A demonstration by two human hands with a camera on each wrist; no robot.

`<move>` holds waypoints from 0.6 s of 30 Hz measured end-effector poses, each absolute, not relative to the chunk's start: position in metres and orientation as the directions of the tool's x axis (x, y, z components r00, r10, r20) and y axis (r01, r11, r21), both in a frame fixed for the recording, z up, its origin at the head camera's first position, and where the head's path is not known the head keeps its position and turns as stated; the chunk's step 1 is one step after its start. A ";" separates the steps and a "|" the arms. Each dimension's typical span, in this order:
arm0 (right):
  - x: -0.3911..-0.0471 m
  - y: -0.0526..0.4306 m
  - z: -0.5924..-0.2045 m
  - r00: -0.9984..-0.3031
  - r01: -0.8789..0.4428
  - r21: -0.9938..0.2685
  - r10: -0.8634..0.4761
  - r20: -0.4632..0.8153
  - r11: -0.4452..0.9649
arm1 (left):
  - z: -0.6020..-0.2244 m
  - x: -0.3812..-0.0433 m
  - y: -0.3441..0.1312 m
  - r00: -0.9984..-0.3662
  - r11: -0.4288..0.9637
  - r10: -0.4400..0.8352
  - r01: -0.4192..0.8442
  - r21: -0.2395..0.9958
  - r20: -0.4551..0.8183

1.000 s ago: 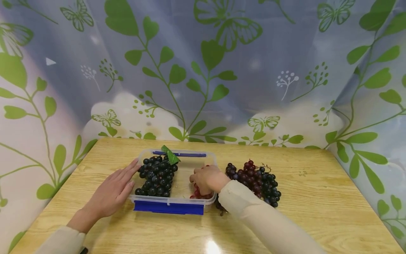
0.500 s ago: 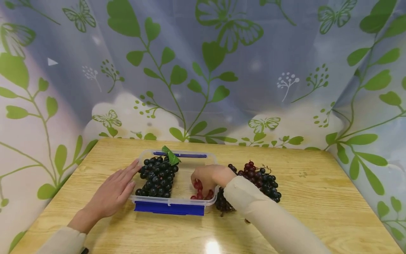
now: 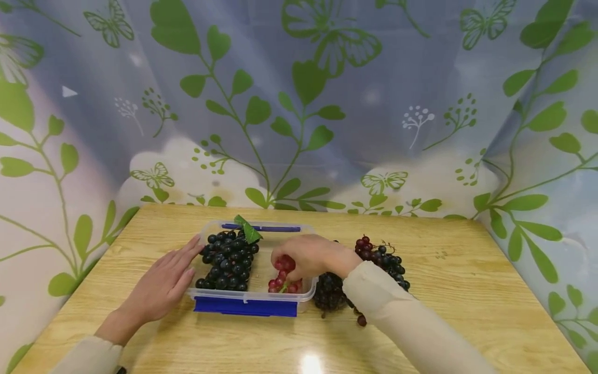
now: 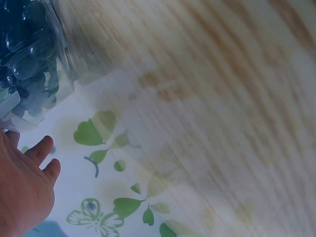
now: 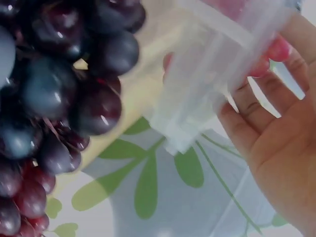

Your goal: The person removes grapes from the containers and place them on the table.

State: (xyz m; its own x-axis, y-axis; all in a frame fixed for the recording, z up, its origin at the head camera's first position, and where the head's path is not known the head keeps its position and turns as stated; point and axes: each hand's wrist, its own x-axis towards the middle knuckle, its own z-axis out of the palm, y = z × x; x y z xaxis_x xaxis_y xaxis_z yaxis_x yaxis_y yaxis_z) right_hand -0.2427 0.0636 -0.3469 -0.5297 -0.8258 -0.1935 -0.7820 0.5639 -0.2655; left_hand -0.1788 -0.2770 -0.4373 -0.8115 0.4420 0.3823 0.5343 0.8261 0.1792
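Observation:
A clear plastic container with blue latches (image 3: 245, 305) stands on the table. Its left part holds a bunch of dark grapes (image 3: 226, 262) with a green leaf (image 3: 248, 229) on top. My right hand (image 3: 308, 254) reaches over the container's right side, fingers curled down round a bunch of red grapes (image 3: 280, 283) inside. In the right wrist view, red grapes (image 5: 279, 48) show by the fingers behind the clear wall. My left hand (image 3: 161, 280) lies with straight fingers against the container's left side; the left wrist view shows that hand (image 4: 29, 182) beside the wall.
More bunches of grapes lie on the table right of the container: a dark bunch (image 3: 329, 291) close by its wall, red grapes (image 3: 365, 246) and black grapes (image 3: 394, 265) behind my right forearm. A patterned curtain (image 3: 299, 130) stands behind the wooden table (image 3: 467, 291).
My right hand has shifted left and slightly up inside the container, drawing the red grapes leftward. More of them and of the dark bunch outside now show. The left hand stays against the container.

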 end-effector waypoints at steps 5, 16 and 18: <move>-0.240 0.073 -0.328 -0.511 -0.819 -0.262 -0.856 -0.072 0.511 | -0.437 -0.178 -0.277 -0.814 0.826 0.443 0.534 0.183 0.377; -0.240 0.110 -0.308 -0.516 -0.838 -0.264 -0.851 0.095 0.478 | -0.437 -0.179 -0.276 -0.809 0.823 0.448 0.539 0.179 0.380; -0.241 0.118 -0.307 -0.517 -0.837 -0.277 -0.849 0.113 0.473 | -0.437 -0.179 -0.277 -0.809 0.823 0.447 0.540 0.180 0.382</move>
